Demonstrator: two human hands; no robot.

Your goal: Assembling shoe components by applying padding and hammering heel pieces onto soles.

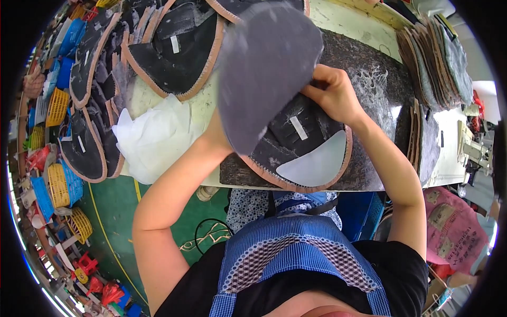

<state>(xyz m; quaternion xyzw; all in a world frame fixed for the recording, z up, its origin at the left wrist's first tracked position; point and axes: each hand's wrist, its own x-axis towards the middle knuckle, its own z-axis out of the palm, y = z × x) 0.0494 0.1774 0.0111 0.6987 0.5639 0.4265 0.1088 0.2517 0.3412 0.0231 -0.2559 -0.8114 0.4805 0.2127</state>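
Observation:
A dark grey rounded piece of material (269, 63), slightly blurred, is raised in front of me above the table. My right hand (335, 92) is closed, with thumb and fingers pinching at its right edge. Behind its lower left side is my left hand (221, 131); only the wrist area shows and the fingers are hidden. Beneath, a black curved stitched piece (285, 124) with a tan edge and a small white label lies near the table's front edge, partly covered by the grey piece. A pale crescent-shaped patch (317, 165) lies on its near right part.
White thin sheets (158, 137) lie left of my left forearm. Similar black pieces (177, 55) are spread behind and at the far left. Stacked grey and brown pieces (435, 61) stand at the back right. A dark speckled work mat (383, 68) bears whitish, glue-like residue.

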